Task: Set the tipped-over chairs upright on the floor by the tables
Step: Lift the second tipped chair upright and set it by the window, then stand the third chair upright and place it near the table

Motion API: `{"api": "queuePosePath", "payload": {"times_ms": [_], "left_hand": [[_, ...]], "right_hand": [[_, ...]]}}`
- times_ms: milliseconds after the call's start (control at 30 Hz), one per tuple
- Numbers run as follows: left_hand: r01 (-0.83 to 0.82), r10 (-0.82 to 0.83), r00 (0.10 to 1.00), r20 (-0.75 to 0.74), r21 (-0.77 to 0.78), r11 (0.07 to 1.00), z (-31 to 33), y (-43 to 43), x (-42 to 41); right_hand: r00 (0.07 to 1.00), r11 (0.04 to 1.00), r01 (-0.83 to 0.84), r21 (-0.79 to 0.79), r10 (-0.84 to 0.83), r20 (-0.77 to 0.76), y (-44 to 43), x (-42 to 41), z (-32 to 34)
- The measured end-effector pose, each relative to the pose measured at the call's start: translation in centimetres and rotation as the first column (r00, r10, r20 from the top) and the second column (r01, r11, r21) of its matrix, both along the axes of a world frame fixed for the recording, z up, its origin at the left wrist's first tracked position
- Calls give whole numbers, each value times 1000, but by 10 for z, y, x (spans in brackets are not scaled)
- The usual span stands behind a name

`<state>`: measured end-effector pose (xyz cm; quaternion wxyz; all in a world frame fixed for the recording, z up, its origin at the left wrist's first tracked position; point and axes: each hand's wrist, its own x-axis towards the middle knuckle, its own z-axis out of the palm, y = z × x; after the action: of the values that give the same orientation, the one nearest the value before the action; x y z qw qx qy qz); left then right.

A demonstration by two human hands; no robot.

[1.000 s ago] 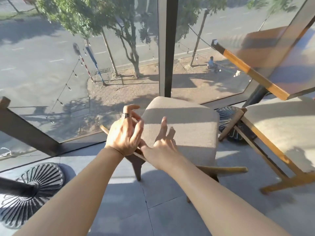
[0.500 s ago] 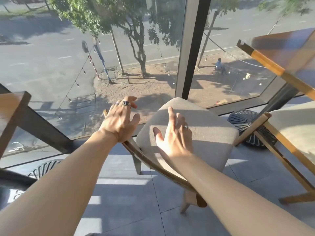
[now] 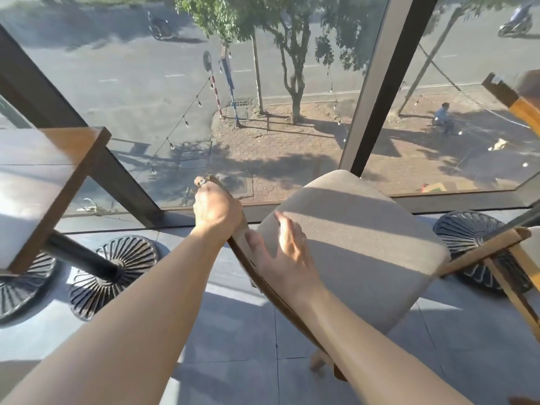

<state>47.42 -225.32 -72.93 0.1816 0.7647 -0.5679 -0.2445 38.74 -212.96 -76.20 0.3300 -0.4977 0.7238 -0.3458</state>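
A wooden chair with a grey cushioned seat stands before the glass wall, its curved wooden backrest toward me. My left hand, with a ring on one finger, grips the upper end of the backrest. My right hand lies on the near left edge of the cushion, fingers spread and thumb against the rail. One chair leg shows low down by my right forearm. A second chair with a wooden frame stands close on the right, partly cut off.
A wooden table top on a black post with a round cast-iron base stands at the left. Another iron base sits at the right, under a table edge. Floor-to-ceiling glass with a dark mullion closes off the far side.
The chair has swung toward me and to the right. My left hand moved up along the backrest and closed on its end. My right hand settled flatter on the cushion edge.
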Motion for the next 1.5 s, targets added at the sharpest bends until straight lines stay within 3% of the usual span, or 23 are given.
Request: {"api": "queuePosePath", "payload": {"times_ms": [367, 633, 867, 1100, 1200, 1333, 1500], "left_hand": [[313, -307, 948, 85, -63, 948, 14, -38, -27], [468, -463, 883, 78, -62, 882, 11, -108, -114], [505, -485, 856, 181, -86, 859, -1, -155, -159], [455, -421, 877, 231, -124, 882, -2, -157, -153], [486, -410, 838, 361, -151, 861, 8, -138, -149], [439, -405, 885, 230, -125, 890, 30, -78, -133], [562, -555, 826, 103, -232, 794, 105, -23, -119]], "right_hand": [[951, 971, 235, -46, -220, 217, -42, 15, -13], [952, 914, 203, -352, -269, -148, -108, -57, -11], [951, 910, 189, -369, -263, -164, -143, -107, -29], [960, 907, 169, -385, -239, -143, -149, -113, -4], [906, 829, 174, -531, -345, -243, -146, -125, 20], [899, 847, 240, -475, -379, -221, -120, -139, 77], [902, 886, 229, -403, -349, -255, -66, -144, 151]]}}
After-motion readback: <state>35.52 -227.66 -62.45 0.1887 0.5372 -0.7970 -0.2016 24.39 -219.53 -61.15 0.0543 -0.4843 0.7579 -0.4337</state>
